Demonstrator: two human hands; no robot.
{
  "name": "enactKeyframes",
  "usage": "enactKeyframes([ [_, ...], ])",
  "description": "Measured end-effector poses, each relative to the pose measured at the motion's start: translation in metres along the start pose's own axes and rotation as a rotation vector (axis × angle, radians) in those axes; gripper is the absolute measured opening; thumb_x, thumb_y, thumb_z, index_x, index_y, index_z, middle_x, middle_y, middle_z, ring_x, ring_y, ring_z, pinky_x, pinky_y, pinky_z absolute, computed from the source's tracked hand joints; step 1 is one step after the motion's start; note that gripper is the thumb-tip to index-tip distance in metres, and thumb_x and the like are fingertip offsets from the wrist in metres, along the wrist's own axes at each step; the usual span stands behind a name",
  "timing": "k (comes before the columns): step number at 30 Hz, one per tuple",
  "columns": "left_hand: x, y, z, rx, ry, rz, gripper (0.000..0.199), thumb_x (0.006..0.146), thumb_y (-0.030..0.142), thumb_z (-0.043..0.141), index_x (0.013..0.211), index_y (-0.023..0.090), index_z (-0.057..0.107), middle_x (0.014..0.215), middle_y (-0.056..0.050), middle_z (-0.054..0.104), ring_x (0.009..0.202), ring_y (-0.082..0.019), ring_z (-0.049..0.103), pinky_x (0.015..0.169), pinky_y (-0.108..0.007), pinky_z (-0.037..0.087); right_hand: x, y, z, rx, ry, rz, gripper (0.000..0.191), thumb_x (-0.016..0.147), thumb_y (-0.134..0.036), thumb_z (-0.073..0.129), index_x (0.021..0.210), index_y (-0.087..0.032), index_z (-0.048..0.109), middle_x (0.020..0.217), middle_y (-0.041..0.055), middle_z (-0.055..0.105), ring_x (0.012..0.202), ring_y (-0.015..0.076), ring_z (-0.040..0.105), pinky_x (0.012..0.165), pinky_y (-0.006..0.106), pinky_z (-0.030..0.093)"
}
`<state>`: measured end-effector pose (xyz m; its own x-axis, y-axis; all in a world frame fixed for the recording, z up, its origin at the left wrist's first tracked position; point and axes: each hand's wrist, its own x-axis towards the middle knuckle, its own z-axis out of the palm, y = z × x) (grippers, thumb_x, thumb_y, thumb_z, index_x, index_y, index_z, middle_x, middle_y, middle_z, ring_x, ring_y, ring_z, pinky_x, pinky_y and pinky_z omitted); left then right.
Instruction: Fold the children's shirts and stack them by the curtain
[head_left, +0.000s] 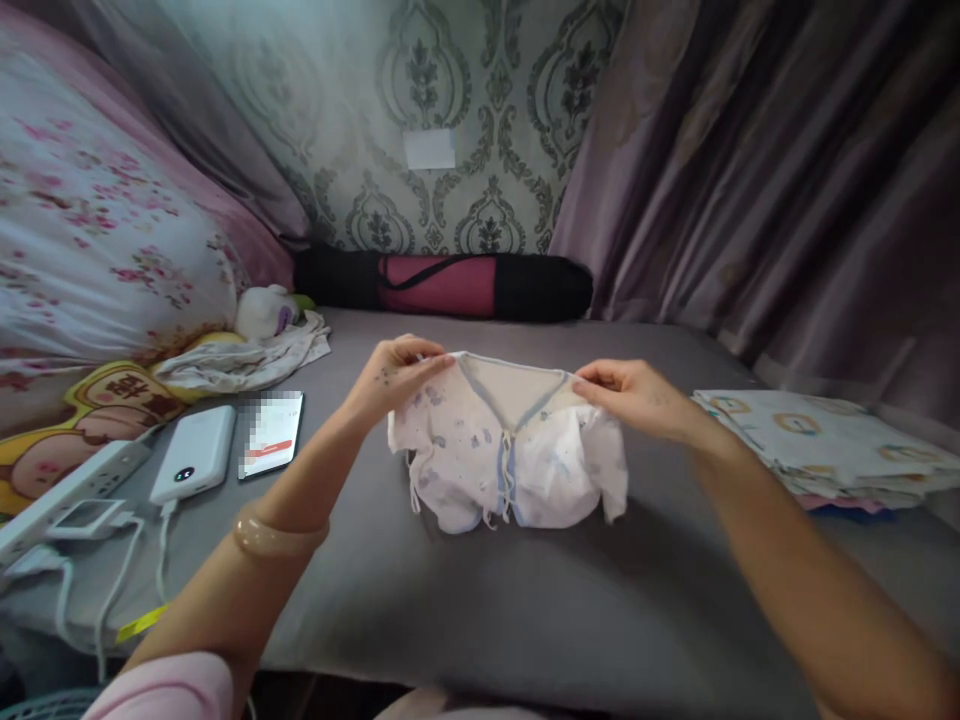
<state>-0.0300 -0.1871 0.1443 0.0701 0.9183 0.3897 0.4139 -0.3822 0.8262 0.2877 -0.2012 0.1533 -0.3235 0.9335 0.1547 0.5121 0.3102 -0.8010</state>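
A small white baby shirt point(465, 440) with a grey print, blue-edged V neck and tie strings hangs over the grey bed surface, its lower edge low against the cover. My left hand point(405, 370) pinches the shoulder at the left of the neckline. At the opposite shoulder, my right hand point(622, 392) grips the cloth between thumb and fingers. The neckline is stretched between both hands, and the sleeves droop at either side. Whether the hem rests on the bed I cannot tell.
To the right lies a stack of folded cloths point(817, 430). On the left are a phone point(271, 435), a white power bank point(196, 455), a power strip point(75, 490) with cables, and a cartoon pillow point(97, 420). A black and red long bag point(442, 284) lies along the wall.
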Motion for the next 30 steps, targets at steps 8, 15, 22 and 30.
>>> enactKeyframes([
  [8,0.034,0.083,-0.03,0.017,0.372,0.399,0.019,0.08,0.036,0.067,0.088,0.019,0.071,0.076,0.001,0.063,0.071,-0.011,0.053,0.061,-0.02,0.04,0.019,-0.065,-0.039,-0.127,0.461,-0.331,0.034,0.087,-0.051,0.056,0.098,-0.023,0.072,0.083,0.001,0.07,0.072,0.0166,0.062,0.064,0.028,0.046],
  [15,0.04,0.077,-0.05,-0.204,0.056,0.13,0.022,0.072,0.041,0.072,0.076,0.02,0.07,0.061,0.001,0.059,0.054,-0.011,0.053,0.049,-0.022,0.041,0.021,-0.063,-0.043,0.043,0.206,-0.202,0.037,0.077,-0.055,0.065,0.094,-0.023,0.074,0.083,0.0015,0.072,0.07,0.018,0.064,0.058,0.028,0.049],
  [22,0.046,0.063,-0.045,-0.154,-0.089,0.016,0.027,0.065,0.042,0.077,0.076,0.018,0.072,0.06,-0.001,0.063,0.053,-0.012,0.056,0.048,-0.021,0.044,0.025,-0.057,-0.04,0.054,0.109,-0.122,0.035,0.068,-0.053,0.073,0.084,-0.023,0.076,0.074,0.0017,0.072,0.064,0.0184,0.065,0.053,0.029,0.05],
  [30,0.049,0.05,-0.038,-0.213,-0.14,0.058,0.021,0.069,0.036,0.077,0.077,0.017,0.073,0.065,-0.002,0.065,0.061,-0.014,0.061,0.053,-0.022,0.046,0.032,-0.046,-0.041,0.033,0.048,-0.106,0.031,0.066,-0.05,0.075,0.08,-0.022,0.075,0.07,-0.0001,0.071,0.065,0.0171,0.065,0.055,0.028,0.05],
])
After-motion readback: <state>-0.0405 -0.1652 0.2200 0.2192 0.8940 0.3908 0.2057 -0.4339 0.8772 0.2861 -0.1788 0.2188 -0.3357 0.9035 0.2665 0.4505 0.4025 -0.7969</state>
